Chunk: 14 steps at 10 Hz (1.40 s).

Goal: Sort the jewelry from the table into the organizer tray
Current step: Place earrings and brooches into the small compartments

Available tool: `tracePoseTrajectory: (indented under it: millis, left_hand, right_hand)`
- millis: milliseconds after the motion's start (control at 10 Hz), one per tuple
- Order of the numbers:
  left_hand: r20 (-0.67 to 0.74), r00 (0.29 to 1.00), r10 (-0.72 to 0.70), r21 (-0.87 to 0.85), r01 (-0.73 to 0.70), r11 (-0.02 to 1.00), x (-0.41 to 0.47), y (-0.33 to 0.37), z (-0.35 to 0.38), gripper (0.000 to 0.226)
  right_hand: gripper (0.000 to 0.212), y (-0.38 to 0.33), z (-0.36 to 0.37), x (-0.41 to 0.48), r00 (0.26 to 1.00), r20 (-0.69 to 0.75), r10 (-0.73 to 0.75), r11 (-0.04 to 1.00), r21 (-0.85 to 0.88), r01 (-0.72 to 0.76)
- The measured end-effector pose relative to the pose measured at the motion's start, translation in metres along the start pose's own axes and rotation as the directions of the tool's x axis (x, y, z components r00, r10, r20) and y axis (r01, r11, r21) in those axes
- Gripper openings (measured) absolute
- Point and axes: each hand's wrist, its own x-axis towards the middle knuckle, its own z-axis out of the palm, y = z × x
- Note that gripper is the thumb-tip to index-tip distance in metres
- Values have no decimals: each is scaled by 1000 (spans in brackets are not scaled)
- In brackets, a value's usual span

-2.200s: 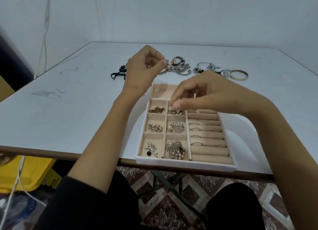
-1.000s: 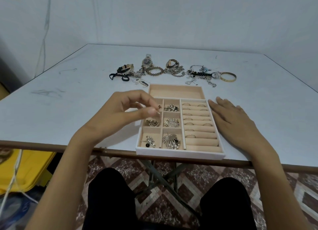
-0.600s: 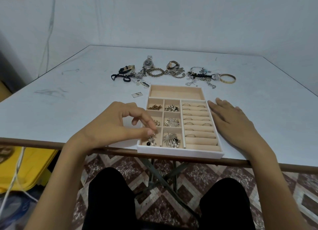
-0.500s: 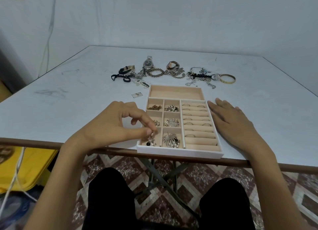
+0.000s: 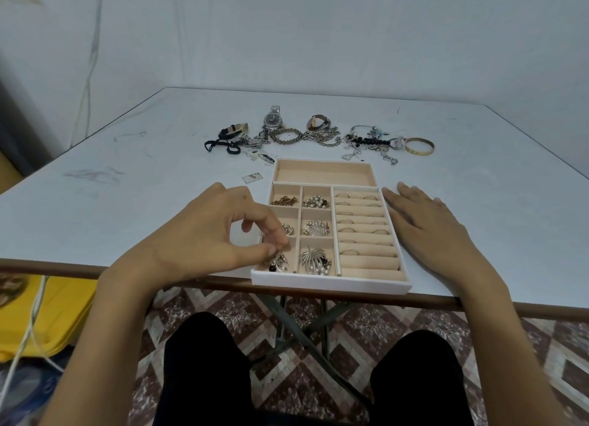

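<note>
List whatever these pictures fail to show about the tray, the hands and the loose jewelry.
Head view throughout.
1. The left hand has its fingertips over the top of the brooch in the near-left compartment of the organizer tray: pinching or only touching, unclear.
2. Those fingers hide most of the piece in the compartment behind.
3. The jewelry pile: tangled, too small to count.
4. The small card: too small to read.

Organizer tray (image 5: pixel 330 283): white outer wall, beige lining. Table (image 5: pixel 127 202) under tray: pale grey-blue top, dark scuffs, brown edge. Behind tray: gold bangle (image 5: pixel 418 152), black bead bracelet (image 5: pixel 373 142), silver watch (image 5: pixel 273 119) with dark dial, black strap (image 5: pixel 220 143). Below tray: floor (image 5: pixel 366 326) in a brown-and-cream diamond tile pattern, black trousers (image 5: pixel 204 377). Lower left of tray: yellow bin (image 5: pixel 63 314).
</note>
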Motion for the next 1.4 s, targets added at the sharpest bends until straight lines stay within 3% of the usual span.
tracePoseTrajectory:
  millis: [200,400,700,1000,1100,1200,1300,1400]
  left_hand:
    - [85,996,20,17,-21,1000,7,4,1,22]
    - [53,998,37,34,-39,999,8,2,5,9]
    - [24,998,66,74,-68,995,10,-2,6,10]
    - [-204,979,-27,-217,-18,976,28,-11,-6,5]
    - [-278,959,-57,-242,-12,970,44,-21,-6,5]
    - [-363,927,-99,-278,-7,961,67,-32,-6,5]
    - [-401,904,-149,-329,10,944,97,-35,-3,5]
    - [-423,886,-190,-321,50,946,130,-39,8,11]
  right_hand:
    - [51,1,0,0,1000,-3,-2,1000,6,2]
    - [51,0,0,0,1000,-5,-5,1000,11,5]
    - [50,0,0,-2,1000,-9,-2,1000,16,2]
    - [46,1,-14,5,998,-36,42,996,76,-40]
    - [31,0,-27,15,995,-59,75,996,53,-72]
    - [10,3,-46,31,994,-11,107,984,147,-104]
    - [6,7,-64,60,989,50,142,967,207,-149]
    - [3,9,-67,95,973,-9,231,963,146,-227]
